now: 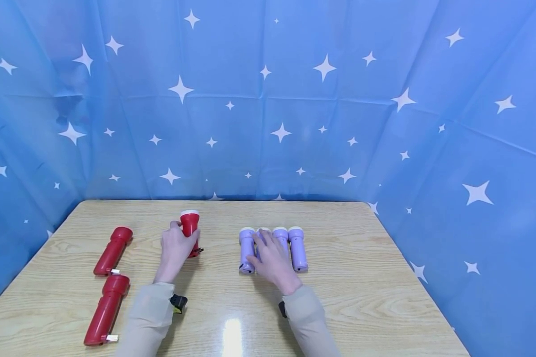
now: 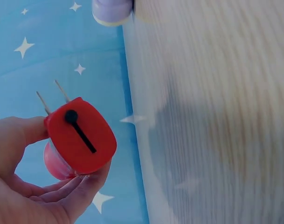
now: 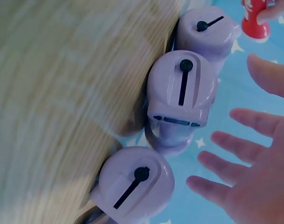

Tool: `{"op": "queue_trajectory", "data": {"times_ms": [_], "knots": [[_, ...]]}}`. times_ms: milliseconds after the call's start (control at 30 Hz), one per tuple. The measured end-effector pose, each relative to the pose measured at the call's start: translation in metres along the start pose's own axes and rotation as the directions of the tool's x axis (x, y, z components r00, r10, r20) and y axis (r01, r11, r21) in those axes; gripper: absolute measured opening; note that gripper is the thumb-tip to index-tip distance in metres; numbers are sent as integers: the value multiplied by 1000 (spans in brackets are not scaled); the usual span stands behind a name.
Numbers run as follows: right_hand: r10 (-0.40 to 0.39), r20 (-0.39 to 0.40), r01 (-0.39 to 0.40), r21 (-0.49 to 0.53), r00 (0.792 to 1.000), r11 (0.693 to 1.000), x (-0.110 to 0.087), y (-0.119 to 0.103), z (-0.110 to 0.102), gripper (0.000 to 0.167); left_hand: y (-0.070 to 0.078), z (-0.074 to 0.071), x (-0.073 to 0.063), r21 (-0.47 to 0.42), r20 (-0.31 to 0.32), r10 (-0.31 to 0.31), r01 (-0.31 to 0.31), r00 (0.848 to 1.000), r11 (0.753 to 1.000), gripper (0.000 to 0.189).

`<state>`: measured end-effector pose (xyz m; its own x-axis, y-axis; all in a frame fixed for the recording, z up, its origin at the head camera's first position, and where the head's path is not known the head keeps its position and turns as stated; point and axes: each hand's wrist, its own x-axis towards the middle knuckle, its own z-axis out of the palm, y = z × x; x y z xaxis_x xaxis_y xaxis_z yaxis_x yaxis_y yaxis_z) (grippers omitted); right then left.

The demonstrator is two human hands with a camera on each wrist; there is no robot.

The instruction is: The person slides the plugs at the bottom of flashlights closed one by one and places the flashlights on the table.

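My left hand (image 1: 175, 249) grips a red flashlight (image 1: 189, 223) with a white lens rim. In the left wrist view, the flashlight's red end cap (image 2: 81, 140) has a black strap stub, and two metal plug prongs (image 2: 62, 91) stick out of its side. Fingers spread, my right hand (image 1: 274, 260) hovers over or lightly touches a row of several lilac flashlights (image 1: 299, 250); contact is hard to tell. From the right wrist, those fingers look extended beside the lilac flashlights (image 3: 181, 86), with nothing held.
Two more red flashlights, one farther back (image 1: 113, 250) and one nearer (image 1: 107, 310), lie on the left side of the wooden table (image 1: 362, 297). White prong pieces show at their near ends. A blue star-patterned curtain (image 1: 259, 148) hangs behind and beside the table.
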<state>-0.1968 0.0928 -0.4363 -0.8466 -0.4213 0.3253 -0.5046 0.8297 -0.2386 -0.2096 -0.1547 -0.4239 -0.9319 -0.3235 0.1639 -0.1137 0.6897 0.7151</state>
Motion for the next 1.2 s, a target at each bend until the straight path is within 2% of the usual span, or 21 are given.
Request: {"op": "queue_trajectory", "data": {"times_ms": [200, 467, 900, 1200], "knots": [[-45, -30, 45, 2, 999, 999, 1, -4, 2, 56, 10, 5, -4, -56, 21, -13, 15, 1000, 998, 59], [-116, -81, 111, -62, 990, 992, 4, -11, 6, 49, 24, 14, -9, -114, 63, -37, 44, 997, 992, 59], [-165, -77, 164, -24, 983, 986, 7, -23, 8, 50, 38, 28, -19, -210, 60, -23, 35, 998, 977, 56], [-188, -64, 184, -67, 980, 981, 7, -29, 8, 49, 46, 34, -25, -259, 68, -31, 47, 997, 965, 55]]}}
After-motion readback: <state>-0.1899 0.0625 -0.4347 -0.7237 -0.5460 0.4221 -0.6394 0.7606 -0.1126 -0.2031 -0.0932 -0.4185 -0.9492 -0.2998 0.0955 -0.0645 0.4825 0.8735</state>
